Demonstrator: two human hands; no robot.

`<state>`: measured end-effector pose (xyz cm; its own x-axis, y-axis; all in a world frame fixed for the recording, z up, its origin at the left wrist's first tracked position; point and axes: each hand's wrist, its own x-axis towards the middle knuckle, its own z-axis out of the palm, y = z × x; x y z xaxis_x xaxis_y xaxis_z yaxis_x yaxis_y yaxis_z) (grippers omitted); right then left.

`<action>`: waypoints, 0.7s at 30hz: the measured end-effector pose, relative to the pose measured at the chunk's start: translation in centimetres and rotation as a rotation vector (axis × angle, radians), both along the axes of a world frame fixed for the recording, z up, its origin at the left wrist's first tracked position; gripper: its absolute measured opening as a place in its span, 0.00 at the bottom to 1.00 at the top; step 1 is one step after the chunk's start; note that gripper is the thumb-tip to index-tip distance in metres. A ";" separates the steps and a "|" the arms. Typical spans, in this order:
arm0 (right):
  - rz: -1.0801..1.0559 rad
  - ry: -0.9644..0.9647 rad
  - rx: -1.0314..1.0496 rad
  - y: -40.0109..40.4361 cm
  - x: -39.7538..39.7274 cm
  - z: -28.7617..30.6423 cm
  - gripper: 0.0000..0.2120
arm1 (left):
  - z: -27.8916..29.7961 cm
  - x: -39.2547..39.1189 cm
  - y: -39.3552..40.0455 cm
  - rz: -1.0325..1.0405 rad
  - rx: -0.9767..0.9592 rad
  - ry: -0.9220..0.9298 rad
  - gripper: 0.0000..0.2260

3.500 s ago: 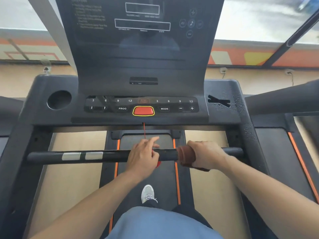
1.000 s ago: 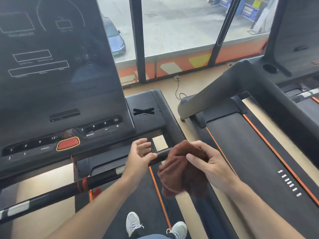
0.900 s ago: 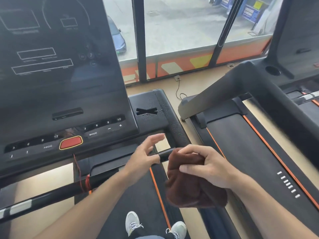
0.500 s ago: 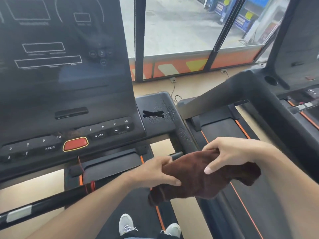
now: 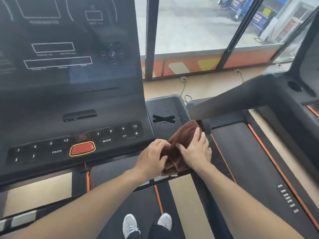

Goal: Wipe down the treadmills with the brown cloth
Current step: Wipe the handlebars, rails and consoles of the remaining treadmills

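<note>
Head view, looking down at a treadmill console (image 5: 74, 94), my landmark for everything else. Both my hands meet at the console's right-hand tray (image 5: 165, 107), a black plastic ledge just right of the button panel. The brown cloth (image 5: 183, 135) lies bunched on the near right corner of that tray, touching it. My right hand (image 5: 195, 150) rests flat on the cloth, fingers fairly straight, pressing rather than grasping. My left hand (image 5: 151, 156) sits just left of it, fingertips curled into the cloth's folds, pinching them. Small droplets (image 5: 174, 118) speckle the tray beyond the cloth, near an X-shaped slot (image 5: 164, 119).

Judging from this, the wipe of the tray is only starting. Risks: the bunched cloth could slide off the tray's right edge toward the neighbouring treadmill's belt (image 5: 250, 161) if my flat hand pushes too far. A sweep leftward could also press the red stop button (image 5: 82, 148) or the MODE key (image 5: 106, 140).
</note>
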<state>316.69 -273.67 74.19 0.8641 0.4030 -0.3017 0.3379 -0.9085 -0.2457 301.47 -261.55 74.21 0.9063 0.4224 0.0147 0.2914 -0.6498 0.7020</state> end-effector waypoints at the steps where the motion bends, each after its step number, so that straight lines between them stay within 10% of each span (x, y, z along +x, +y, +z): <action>1: 0.041 -0.045 0.012 0.1 0.4 -0.4 0.54 | -0.2 0.4 0.3 -0.009 0.085 -0.044 0.19; 9: 0.391 -0.065 0.108 3.0 5.7 -1.0 0.54 | 0.0 6.8 1.5 0.045 0.524 0.287 0.42; 21: 0.421 -0.135 0.042 11.6 8.9 -0.4 0.48 | 2.0 6.9 6.6 0.285 0.423 0.010 0.34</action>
<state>325.59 -262.08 73.82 0.6529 0.7374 -0.1732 0.7078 -0.6753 -0.2072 308.41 -254.93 76.16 0.7567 0.6122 0.2295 0.5042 -0.7699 0.3912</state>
